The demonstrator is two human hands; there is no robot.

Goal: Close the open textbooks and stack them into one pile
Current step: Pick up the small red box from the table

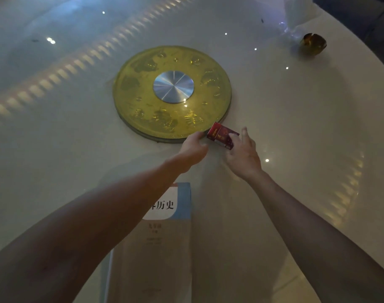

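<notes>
Textbook lies closed at six o'clock on the tabletop, under our left forearm. At twelve from it, our right hand pinches a red box; our left hand curls loosely beside it, touching the gold disc.

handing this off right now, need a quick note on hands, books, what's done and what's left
Left hand: reaching toward the red box, beside it at the edge of the gold disc; contact unclear.
Right hand: fingers on the red box; firm grip not certain.
Textbook: closed, cover up, flat on the white table near the person, partly under the left arm. A second edge shows beneath its lower left, so it may top a pile.
Done: no open book in view.
Left: confirm the pile holds every book; the box is not part of the job.
</notes>
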